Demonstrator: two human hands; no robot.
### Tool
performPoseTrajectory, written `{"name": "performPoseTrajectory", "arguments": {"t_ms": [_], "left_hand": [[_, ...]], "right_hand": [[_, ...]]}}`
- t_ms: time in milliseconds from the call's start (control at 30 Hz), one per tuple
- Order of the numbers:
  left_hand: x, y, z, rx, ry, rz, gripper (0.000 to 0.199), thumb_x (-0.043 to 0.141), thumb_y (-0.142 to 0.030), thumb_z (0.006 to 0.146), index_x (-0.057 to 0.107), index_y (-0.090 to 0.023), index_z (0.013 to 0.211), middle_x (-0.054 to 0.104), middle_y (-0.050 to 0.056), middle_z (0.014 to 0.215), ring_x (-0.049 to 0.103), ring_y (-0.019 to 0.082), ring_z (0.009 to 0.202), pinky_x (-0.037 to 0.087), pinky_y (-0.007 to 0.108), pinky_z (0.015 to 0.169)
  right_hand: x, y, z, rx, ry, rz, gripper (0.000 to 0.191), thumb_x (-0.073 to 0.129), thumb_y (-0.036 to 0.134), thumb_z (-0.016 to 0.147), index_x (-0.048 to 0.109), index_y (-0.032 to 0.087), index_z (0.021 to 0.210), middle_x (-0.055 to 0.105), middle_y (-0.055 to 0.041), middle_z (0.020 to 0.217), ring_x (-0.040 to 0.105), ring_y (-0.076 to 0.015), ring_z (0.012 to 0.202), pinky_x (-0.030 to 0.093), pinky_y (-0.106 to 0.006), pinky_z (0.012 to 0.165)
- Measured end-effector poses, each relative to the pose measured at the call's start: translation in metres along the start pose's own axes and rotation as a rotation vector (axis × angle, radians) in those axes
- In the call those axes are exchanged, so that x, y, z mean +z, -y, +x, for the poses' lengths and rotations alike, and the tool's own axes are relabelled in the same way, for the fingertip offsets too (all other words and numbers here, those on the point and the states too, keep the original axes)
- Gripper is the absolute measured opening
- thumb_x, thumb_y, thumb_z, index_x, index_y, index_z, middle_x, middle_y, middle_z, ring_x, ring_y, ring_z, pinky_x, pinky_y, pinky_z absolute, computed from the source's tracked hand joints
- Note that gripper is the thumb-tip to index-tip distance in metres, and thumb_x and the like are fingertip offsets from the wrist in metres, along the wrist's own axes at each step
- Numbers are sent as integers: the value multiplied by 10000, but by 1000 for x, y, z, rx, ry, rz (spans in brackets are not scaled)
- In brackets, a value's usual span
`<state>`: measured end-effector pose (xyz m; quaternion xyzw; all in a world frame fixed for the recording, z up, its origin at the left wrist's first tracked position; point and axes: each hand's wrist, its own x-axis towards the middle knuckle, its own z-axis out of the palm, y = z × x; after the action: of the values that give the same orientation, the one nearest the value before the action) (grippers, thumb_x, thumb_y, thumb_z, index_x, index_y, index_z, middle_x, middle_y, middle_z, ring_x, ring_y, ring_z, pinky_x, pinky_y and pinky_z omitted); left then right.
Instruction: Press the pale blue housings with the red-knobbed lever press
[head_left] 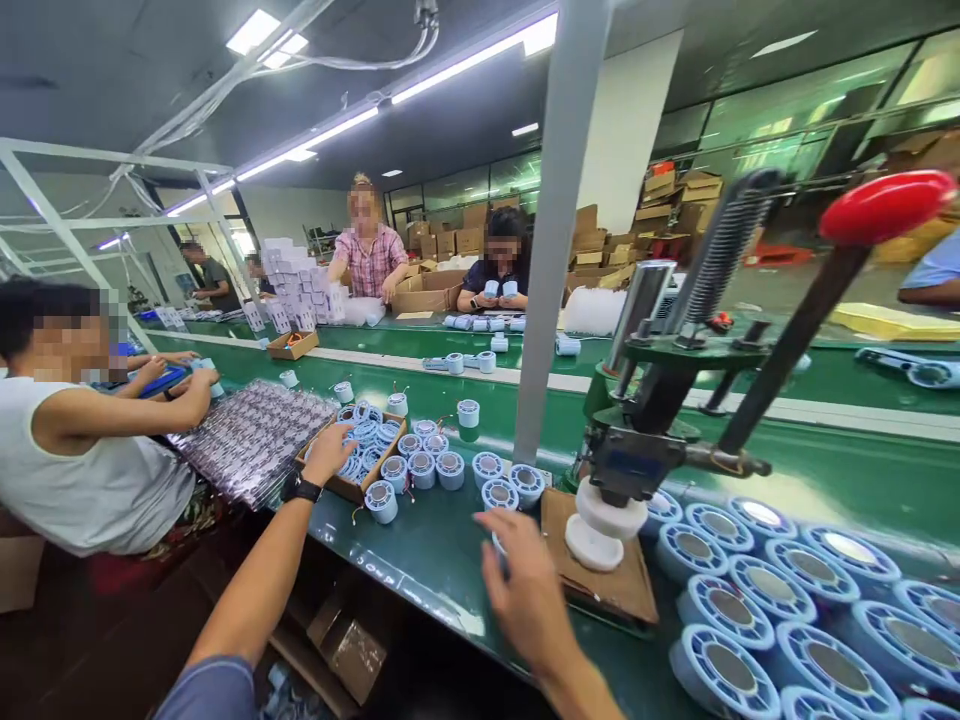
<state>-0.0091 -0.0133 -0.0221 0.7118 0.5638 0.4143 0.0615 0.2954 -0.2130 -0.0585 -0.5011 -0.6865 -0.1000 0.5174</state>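
My left hand (pixel 328 455), with a dark watch on the wrist, reaches over a cardboard box (pixel 354 490) of light-blue plastic rings (pixel 367 440). Its fingers are apart at the rings, and no ring shows clearly in them. My right hand (pixel 525 585) is in front of the press, with thumb and fingers around a light-blue round part (pixel 498 546) that they mostly hide. Just beyond it stand several light-blue round housings (pixel 500 494) with grey centres. To the right, the hand press (pixel 626 460) has a white round pad above a white disc (pixel 594 543) on a brown board.
Many light-blue housings (pixel 765 590) crowd the bench right of the press. A grey post (pixel 555 240) rises behind it. Bubble-wrapped parts (pixel 255 435) lie left of the box, beside a seated co-worker (pixel 97 430). Other people work across the green bench (pixel 420 610).
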Motion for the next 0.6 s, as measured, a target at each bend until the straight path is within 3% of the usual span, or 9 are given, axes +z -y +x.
{"name": "performPoseTrajectory", "arguments": {"t_ms": [67, 133, 200, 333, 400, 467, 533, 600], "left_hand": [[9, 4, 11, 27, 71, 53, 149, 697, -77, 727, 628, -202, 770, 528, -25, 695, 610, 212, 798, 487, 386, 869], [17, 4, 17, 44, 107, 106, 153, 680, -82, 727, 621, -223, 740, 532, -15, 703, 602, 223, 831, 471, 388, 892], [21, 2, 22, 51, 97, 145, 144, 613, -97, 774, 609, -229, 718, 550, 8, 723, 599, 240, 888, 446, 400, 931], [10, -14, 21, 55, 21, 186, 193, 471, -132, 861, 649, -204, 874, 629, 80, 868, 602, 280, 976, 412, 451, 979], [7, -29, 4, 59, -16, 183, 253, 435, -180, 897, 650, -196, 1028, 656, 97, 943, 618, 282, 965, 442, 458, 951], [15, -44, -27, 57, 25, 132, 295, 428, -259, 925, 639, -202, 1123, 682, 83, 950, 646, 260, 893, 501, 431, 870], [35, -55, -68, 71, 194, 30, 299, 465, -328, 919, 663, -213, 1112, 709, 58, 916, 667, 231, 808, 548, 388, 785], [63, -62, -109, 136, 296, -23, 309, 475, -323, 902, 690, -202, 1088, 726, 77, 958, 680, 233, 865, 561, 395, 830]], "right_hand": [[46, 2, -26, 40, 110, -149, 366, 465, 135, 868, 661, 207, 1169, 622, -131, 1198, 594, -266, 1143, 496, -472, 966], [73, -4, -41, 82, 216, -293, 441, 539, 143, 836, 644, 219, 1257, 555, -157, 1332, 490, -330, 1296, 368, -566, 1080], [81, -13, -48, 97, 340, -351, 461, 585, 159, 835, 632, 211, 1290, 510, -165, 1398, 418, -328, 1371, 286, -553, 1143], [68, -28, -45, 112, 478, -291, 444, 603, 197, 849, 632, 237, 1290, 518, -125, 1399, 384, -298, 1400, 235, -517, 1186], [59, -28, -39, 115, 459, -236, 444, 589, 183, 850, 629, 252, 1286, 534, -100, 1374, 398, -289, 1383, 249, -515, 1186], [53, -23, -28, 112, 403, -195, 447, 555, 139, 850, 626, 255, 1276, 536, -84, 1357, 406, -276, 1368, 258, -514, 1187], [52, -17, -8, 110, 381, -160, 459, 530, 114, 851, 611, 255, 1280, 525, -78, 1356, 399, -266, 1363, 242, -518, 1199], [60, -14, 22, 135, 444, -144, 462, 518, 129, 868, 582, 258, 1308, 503, -81, 1372, 388, -254, 1361, 223, -512, 1209]]}}
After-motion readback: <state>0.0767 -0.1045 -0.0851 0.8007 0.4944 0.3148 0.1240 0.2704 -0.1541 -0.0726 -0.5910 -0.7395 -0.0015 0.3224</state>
